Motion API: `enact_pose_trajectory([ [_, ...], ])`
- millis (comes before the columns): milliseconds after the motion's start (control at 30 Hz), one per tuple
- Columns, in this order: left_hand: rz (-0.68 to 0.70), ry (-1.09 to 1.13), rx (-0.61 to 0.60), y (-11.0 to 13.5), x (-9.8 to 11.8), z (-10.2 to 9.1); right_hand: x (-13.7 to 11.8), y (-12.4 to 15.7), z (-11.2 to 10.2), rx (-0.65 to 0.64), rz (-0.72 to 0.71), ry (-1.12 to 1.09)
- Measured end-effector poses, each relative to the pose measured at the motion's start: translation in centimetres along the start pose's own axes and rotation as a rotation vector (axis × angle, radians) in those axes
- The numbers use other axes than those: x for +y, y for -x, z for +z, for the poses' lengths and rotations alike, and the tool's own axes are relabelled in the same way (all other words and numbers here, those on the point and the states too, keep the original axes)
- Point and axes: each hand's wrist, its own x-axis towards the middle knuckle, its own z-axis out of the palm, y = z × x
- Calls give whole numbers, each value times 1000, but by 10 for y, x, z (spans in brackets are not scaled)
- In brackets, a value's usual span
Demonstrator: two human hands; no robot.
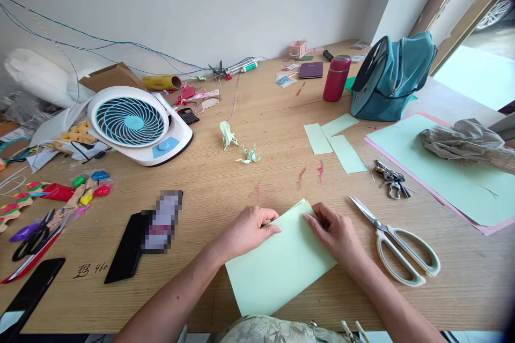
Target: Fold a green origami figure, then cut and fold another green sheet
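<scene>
A light green sheet of paper [281, 268], apparently folded with its layers slightly offset at the far corner, lies on the wooden table in front of me. My left hand [255, 230] pinches its far left edge between thumb and fingers. Gripping the far right edge is my right hand [333, 229], thumb on top and fingers partly hidden behind the paper. Right of that hand rest scissors [378, 225] with white handles, blades slightly apart. Beyond the hands stand two small folded paper figures, one upright [227, 135] and one lower [250, 155].
Green paper strips [348, 154] and keys [391, 178] lie at the right, near large paper sheets [434, 166]. A teal backpack [396, 77] and red flask [337, 79] stand behind. At the left are a white fan [137, 123], phones [126, 249] and black-handled scissors [34, 238].
</scene>
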Motion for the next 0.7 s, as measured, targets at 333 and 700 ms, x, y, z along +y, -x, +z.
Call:
enact_pose_trajectory([
  [333,41,-116,24,15,15,1,-2,-4,-16,-236,68,-523],
  [700,56,-155,17,19,27,1,-1,-2,-16,-205,106,-690],
])
